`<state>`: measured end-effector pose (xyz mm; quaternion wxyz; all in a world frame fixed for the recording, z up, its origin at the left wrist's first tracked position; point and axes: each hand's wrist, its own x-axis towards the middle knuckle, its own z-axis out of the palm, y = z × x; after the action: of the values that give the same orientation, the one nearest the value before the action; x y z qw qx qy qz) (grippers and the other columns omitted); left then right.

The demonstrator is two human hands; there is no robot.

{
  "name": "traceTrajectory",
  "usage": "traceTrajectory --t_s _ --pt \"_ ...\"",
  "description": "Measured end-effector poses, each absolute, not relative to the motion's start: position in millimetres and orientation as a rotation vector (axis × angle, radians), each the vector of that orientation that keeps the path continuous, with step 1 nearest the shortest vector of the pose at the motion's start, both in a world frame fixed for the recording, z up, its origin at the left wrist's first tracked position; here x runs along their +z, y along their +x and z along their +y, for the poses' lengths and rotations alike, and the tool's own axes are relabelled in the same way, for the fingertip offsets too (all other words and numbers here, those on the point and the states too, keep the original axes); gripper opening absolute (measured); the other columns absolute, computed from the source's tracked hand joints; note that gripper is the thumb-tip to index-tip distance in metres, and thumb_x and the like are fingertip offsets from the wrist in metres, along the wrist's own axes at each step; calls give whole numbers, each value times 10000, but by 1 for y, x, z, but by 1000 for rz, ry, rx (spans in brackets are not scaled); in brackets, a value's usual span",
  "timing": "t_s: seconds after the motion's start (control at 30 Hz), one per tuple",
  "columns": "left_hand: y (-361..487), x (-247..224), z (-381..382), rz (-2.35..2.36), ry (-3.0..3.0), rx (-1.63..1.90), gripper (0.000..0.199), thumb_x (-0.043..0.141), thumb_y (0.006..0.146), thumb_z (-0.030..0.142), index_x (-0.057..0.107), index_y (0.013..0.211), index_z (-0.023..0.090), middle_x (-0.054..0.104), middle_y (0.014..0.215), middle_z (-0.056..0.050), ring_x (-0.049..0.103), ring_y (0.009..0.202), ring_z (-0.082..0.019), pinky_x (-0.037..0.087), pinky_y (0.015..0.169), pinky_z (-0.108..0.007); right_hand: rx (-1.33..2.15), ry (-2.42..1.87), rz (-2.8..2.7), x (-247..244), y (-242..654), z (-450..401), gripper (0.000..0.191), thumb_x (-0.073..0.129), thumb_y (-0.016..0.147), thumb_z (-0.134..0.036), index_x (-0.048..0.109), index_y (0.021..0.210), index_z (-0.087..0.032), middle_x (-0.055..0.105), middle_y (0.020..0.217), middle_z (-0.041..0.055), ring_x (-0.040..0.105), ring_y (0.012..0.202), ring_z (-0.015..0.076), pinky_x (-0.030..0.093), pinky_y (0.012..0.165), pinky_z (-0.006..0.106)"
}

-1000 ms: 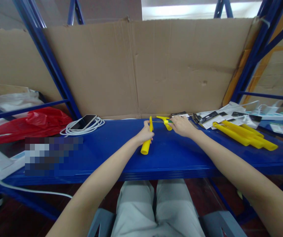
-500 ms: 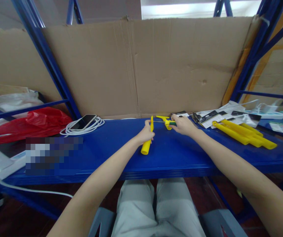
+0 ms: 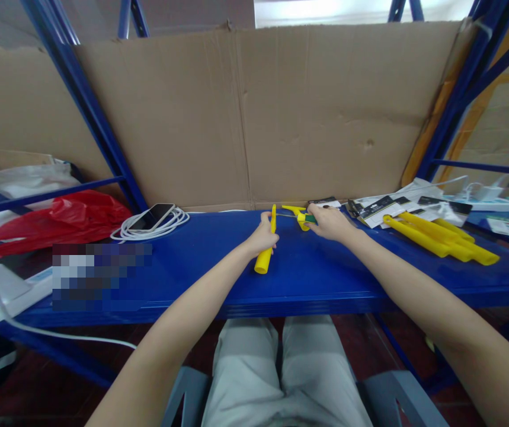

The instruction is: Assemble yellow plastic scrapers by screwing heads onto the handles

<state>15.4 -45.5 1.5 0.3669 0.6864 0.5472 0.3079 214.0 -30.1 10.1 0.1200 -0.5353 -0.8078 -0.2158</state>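
Observation:
My left hand [image 3: 262, 236] is closed around a yellow plastic tube-like handle [image 3: 263, 261], its round end toward me and its thin flat end pointing up. In my right hand [image 3: 329, 222] is a screwdriver [image 3: 310, 219] with a green and yellow grip. Its thin metal shaft points left at the yellow handle; whether the tip touches is too small to tell. Just behind the screwdriver lies a yellow T-shaped plastic piece [image 3: 294, 209], partly hidden by the tool and my right hand.
Several yellow plastic handles [image 3: 441, 238] lie at the right of the blue table [image 3: 325, 279], beside black and white packets [image 3: 381, 210]. On the left are a phone [image 3: 153, 217] on a coiled white cable [image 3: 176, 220] and a red plastic bag [image 3: 67, 219]. Cardboard [image 3: 169, 118] stands behind.
The view has tilted slightly, so the table sits a little higher in the picture. Both hands keep their grip, with little visible movement of the screwdriver or the handle.

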Motion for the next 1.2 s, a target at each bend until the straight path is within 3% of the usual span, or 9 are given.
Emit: traceTrajectory --t_s 0.17,0.43,0.63,0.83,1.03,1.2 --pt "16 2 -46 1414 1746 794 649 430 718 -10 150 1239 258 480 1040 -58 450 430 -4 446 391 -173 -516 -1626 -2358 8 211 -30 380 406 865 -408 463 1113 -125 672 924 146 632 812 269 357 619 301" --pt "13 1 -42 1407 1761 828 655 438 713 -9 151 1241 252 466 1064 -64 455 433 -8 440 380 -178 -558 -1567 -2433 7 211 -26 345 313 909 -354 536 1006 -108 634 1036 177 585 971 273 382 747 340" --pt "14 1 -42 1398 1779 806 655 432 720 -6 140 1247 249 481 1042 -66 452 430 -14 439 383 -184 -581 -1607 -2347 12 211 -32 315 459 847 -355 495 1057 -123 642 1000 155 604 897 268 376 667 310" --pt "14 0 -42 1402 1785 785 676 432 717 -4 124 1261 252 497 1013 -58 444 427 -13 434 390 -174 -507 -1685 -2296 14 210 -37 367 463 834 -388 478 1105 -141 667 927 135 626 811 254 357 615 287" --pt "13 0 -42 1400 1778 794 693 441 711 0 120 1267 261 479 1081 -80 454 441 -8 427 387 -157 -480 -1606 -2396 17 213 -35 296 419 842 -367 541 976 -134 662 944 143 614 858 249 360 663 299" --pt "13 2 -44 1402 1780 794 704 447 706 1 126 1275 264 459 1120 -94 463 441 -8 436 390 -173 -486 -1567 -2376 15 216 -31 224 500 783 -402 532 841 -188 660 806 89 606 745 225 328 588 276"
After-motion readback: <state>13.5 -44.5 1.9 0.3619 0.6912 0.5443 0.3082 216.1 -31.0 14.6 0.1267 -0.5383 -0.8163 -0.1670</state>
